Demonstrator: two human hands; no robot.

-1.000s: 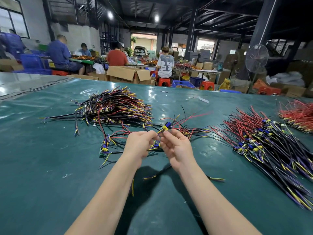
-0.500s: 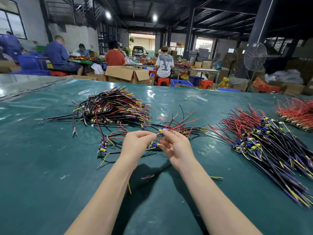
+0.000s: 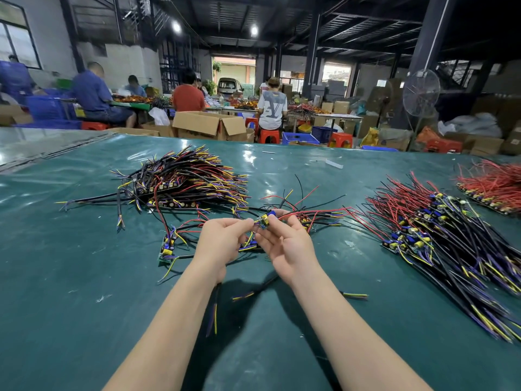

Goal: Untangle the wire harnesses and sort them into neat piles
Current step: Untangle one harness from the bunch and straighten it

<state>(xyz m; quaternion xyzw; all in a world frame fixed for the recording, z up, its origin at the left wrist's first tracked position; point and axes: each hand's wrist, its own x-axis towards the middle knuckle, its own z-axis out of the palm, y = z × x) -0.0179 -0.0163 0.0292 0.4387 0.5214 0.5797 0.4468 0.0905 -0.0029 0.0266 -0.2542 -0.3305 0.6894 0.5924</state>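
Observation:
Both hands meet over the green table point(image 3: 84, 292) at its middle. My left hand point(image 3: 222, 244) and my right hand point(image 3: 287, 244) pinch one small wire harness point(image 3: 265, 221), a little board with a blue part, yellow parts and red, black and yellow leads. Its black leads hang under my wrists. More loose harnesses point(image 3: 304, 213) lie tangled just beyond my fingers, and another harness point(image 3: 167, 246) lies to the left. A big tangled heap point(image 3: 186, 182) sits at the back left. A sorted pile point(image 3: 439, 238) fans out on the right.
A pile of red-wired boards point(image 3: 493, 187) lies at the far right edge. Beyond the table's far edge stand cardboard boxes point(image 3: 208, 125), red stools and blue crates. Several people sit at other benches with their backs turned. A pedestal fan point(image 3: 421, 94) stands at the right.
Both hands have lifted the pinched harness slightly and turned it, so the board now shows between my fingertips. The piles have not moved.

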